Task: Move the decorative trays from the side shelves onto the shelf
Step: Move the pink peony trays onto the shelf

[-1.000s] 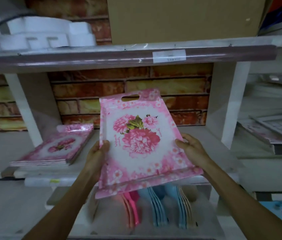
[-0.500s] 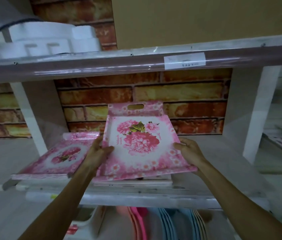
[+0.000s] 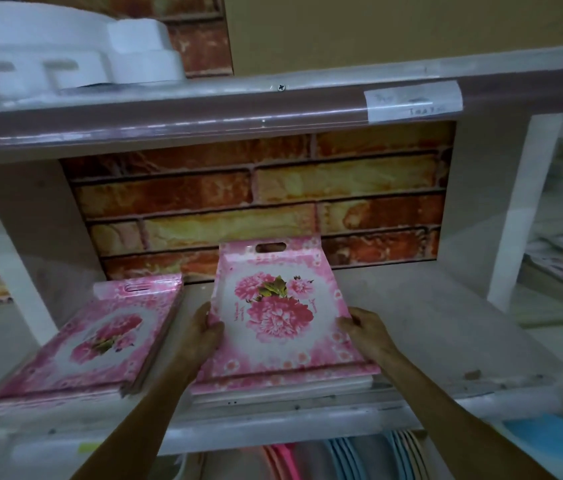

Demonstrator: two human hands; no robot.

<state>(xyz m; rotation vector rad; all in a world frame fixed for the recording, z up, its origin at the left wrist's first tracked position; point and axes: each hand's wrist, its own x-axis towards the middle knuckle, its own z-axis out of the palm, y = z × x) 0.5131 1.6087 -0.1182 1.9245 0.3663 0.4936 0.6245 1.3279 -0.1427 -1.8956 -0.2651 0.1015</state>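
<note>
Item: tray (image 3: 275, 317), pink, floral print, rectangular, slot handle at the far end. It sits between your hands, resting on a small stack near the front edge of the shelf (image 3: 446, 341).

Grip: your left hand (image 3: 204, 336) clasps its left rim, thumb on top; your right hand (image 3: 365, 332) clasps the right rim the same way. Both are closed on the tray.

Handling, as judged: stiff, thin and light, most likely plastic or melamine. The glossy face will probably slip, so hold it by the raised side rims or the slot, never by the flat. It looks unlikely to bend; a drop on a corner could chip it.

Second stack (image 3: 100, 341): same pattern, just left of your left hand, skewed and overhanging the shelf front. Square it before adding more.

Below your forearms: upright plates or trays (image 3: 342, 459), pink and blue, filed on edge. What holds them cannot be told.

Above: white foam packing (image 3: 65, 57) on the upper shelf.
</note>
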